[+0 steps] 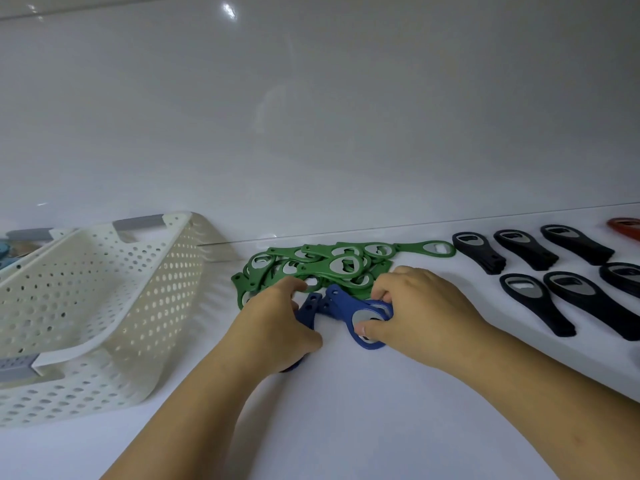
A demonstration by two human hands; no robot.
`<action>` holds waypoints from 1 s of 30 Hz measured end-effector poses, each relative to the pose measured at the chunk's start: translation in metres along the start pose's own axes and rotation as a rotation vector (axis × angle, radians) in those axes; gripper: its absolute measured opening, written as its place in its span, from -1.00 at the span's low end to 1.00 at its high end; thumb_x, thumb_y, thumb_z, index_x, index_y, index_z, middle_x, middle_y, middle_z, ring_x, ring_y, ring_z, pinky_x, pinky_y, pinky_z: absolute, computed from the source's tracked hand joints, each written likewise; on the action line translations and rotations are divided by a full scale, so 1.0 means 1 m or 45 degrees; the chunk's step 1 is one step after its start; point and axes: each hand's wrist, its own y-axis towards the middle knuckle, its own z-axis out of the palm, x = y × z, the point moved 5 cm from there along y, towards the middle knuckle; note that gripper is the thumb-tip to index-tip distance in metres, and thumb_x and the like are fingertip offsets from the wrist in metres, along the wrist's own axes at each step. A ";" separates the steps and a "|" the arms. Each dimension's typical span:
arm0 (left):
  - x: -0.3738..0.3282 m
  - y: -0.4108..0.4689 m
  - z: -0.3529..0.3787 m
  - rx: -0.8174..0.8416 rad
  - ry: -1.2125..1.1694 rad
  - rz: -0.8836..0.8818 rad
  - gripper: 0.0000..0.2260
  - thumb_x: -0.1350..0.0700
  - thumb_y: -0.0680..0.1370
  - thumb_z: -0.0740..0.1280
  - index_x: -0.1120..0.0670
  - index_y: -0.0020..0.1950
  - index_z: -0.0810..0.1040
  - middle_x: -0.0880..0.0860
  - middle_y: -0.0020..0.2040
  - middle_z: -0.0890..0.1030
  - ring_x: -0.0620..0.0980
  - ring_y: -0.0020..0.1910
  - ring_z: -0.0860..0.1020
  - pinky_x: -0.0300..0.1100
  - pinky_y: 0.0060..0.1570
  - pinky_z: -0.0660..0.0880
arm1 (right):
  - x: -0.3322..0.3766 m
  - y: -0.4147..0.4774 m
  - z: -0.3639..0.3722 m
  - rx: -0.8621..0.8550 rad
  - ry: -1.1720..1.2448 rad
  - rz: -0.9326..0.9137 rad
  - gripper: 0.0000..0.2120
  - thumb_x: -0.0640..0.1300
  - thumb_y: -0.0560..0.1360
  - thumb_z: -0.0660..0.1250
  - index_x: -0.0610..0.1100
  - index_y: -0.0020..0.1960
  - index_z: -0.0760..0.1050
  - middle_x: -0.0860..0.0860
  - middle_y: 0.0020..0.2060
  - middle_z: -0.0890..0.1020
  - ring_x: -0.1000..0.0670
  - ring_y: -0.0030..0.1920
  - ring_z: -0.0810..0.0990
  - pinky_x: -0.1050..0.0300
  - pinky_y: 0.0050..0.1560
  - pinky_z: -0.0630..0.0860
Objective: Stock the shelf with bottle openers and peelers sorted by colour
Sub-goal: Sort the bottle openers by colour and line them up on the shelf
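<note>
- We see flat blue bottle openers (341, 308) with steel-lined ring heads, long axes running left-right.
- Right hand (420, 308) pinches the ring ends; left hand (277, 322) clamps the handle ends.

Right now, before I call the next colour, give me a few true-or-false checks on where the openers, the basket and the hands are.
1. Both hands are on the blue openers. True: the left hand and the right hand both grip the blue bunch.
2. The green openers sit inside the white basket. False: they lie piled on the shelf to the right of the basket.
3. The black openers lie to the right of the green pile. True.
4. The blue openers lie behind the green pile, against the back wall. False: they are in front of it, nearer the person.
5. A red opener shows at the far right edge. True.
</note>
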 end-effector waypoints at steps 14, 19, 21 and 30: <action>0.021 0.009 -0.022 -0.214 -1.147 -0.142 -0.83 0.36 0.51 0.32 0.13 -0.09 0.40 0.17 -0.20 0.62 0.10 -0.30 0.65 -0.05 -0.19 0.55 | -0.014 0.007 0.001 0.033 0.779 0.143 -0.89 -0.10 0.40 0.49 -0.03 -0.17 0.56 0.04 -0.28 0.66 0.07 -0.30 0.59 0.22 -0.31 0.51; 0.003 0.003 -0.003 -0.101 -1.587 -0.126 -0.98 0.23 0.61 0.21 0.17 0.00 0.39 0.12 -0.35 0.59 0.05 -0.39 0.61 -0.08 -0.37 0.60 | 0.002 0.001 0.001 0.091 1.551 0.228 -0.91 -0.29 0.45 0.42 -0.15 -0.10 0.55 0.00 -0.34 0.58 0.13 -0.55 0.35 0.30 -0.53 0.29; -0.002 0.001 0.007 -0.057 -1.652 -0.170 -0.77 0.07 0.63 0.18 0.22 0.13 0.45 0.18 -0.19 0.64 0.08 -0.29 0.64 -0.11 -0.37 0.59 | 0.015 -0.004 0.008 0.128 1.523 0.182 -0.90 -0.30 0.44 0.42 -0.15 -0.11 0.54 0.01 -0.36 0.57 0.11 -0.54 0.36 0.28 -0.53 0.31; -0.019 -0.004 0.022 0.133 -1.902 -0.103 -0.66 -0.14 0.48 0.26 0.15 -0.17 0.49 0.10 -0.27 0.57 0.05 -0.32 0.58 -0.11 -0.34 0.57 | 0.022 -0.006 0.016 0.065 1.280 0.190 -0.77 -0.16 0.35 0.53 -0.11 -0.13 0.48 0.09 -0.30 0.56 0.22 -0.50 0.44 0.35 -0.47 0.39</action>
